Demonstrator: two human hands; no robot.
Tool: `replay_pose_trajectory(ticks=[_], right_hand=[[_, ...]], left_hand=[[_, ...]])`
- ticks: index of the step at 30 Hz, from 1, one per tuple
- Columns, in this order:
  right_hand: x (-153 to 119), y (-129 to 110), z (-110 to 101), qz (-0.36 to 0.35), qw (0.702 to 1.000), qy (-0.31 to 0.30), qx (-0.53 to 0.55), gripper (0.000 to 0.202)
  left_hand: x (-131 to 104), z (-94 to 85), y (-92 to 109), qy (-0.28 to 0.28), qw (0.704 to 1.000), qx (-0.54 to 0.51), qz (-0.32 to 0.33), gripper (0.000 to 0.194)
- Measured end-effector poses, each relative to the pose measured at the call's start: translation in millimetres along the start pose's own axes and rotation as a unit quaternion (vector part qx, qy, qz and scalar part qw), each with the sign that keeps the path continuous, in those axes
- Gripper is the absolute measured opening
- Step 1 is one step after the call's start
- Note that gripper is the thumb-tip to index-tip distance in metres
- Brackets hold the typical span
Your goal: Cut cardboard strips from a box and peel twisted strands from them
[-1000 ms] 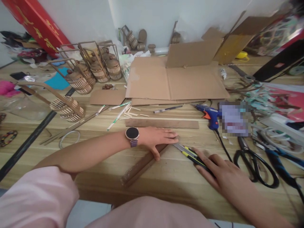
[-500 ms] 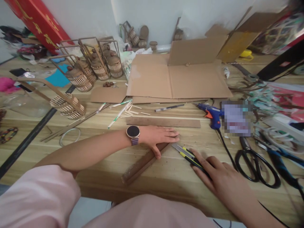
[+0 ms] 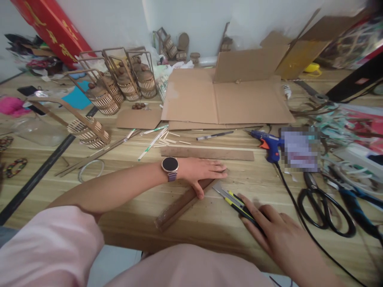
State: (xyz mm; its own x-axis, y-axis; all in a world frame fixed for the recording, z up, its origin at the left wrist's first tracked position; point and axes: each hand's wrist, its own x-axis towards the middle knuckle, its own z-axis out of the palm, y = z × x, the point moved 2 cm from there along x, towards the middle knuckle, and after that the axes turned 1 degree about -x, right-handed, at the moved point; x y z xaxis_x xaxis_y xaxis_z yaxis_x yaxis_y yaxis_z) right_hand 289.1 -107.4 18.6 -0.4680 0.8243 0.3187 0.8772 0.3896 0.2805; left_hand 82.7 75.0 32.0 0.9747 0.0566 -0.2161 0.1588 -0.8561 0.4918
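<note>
My left hand (image 3: 200, 172) lies flat across the upper end of a brown strip (image 3: 179, 205), its fingers stretched to the right and the thumb apart. Below and to the right, my right hand (image 3: 269, 223) is wrapped round a yellow and black utility knife (image 3: 237, 203). The knife's bare blade points up and left, close to the strip's right end beside my left fingers; whether it touches is unclear. A second brown strip (image 3: 206, 153) lies crosswise just beyond my left hand.
Black scissors (image 3: 324, 205) and a blue glue gun (image 3: 269, 145) with its cord lie at the right. Beyond the strips are a pen (image 3: 214, 135), small sticks (image 3: 169, 139) and cardboard (image 3: 191, 97). Small lidded baskets (image 3: 103, 99) with tall handles stand at the left.
The knife and my right hand have moved slightly left and down, so the blade tip is nearer the strip's edge. My left hand stays in place on the strip.
</note>
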Motion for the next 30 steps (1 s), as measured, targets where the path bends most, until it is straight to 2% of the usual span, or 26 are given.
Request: replay_pose_trajectory(ticks=[8,14,19,30], right_hand=[[0.8,-4.9,-2.2,0.0,1.0,0.002,0.003,0.045],[2.4,-8.2,-4.5,-0.005,1.0,0.005,0.005,0.045],[3.9,-12.2,-7.5,-0.005,1.0,0.015,-0.008,0.044],[4.6,-21.8,-12.5,-0.015,1.0,0.014,0.004,0.043]], left_hand=[[1.0,2.7,-3.8,0.011,1.0,0.005,0.013,0.101],[1.1,1.7,-3.1,-0.013,1.0,0.009,-0.004,0.107],[0.6,0.3,-0.4,-0.035,0.999,0.03,-0.02,0.104],[1.5,0.6,-1.6,-0.019,1.0,0.014,-0.01,0.105]])
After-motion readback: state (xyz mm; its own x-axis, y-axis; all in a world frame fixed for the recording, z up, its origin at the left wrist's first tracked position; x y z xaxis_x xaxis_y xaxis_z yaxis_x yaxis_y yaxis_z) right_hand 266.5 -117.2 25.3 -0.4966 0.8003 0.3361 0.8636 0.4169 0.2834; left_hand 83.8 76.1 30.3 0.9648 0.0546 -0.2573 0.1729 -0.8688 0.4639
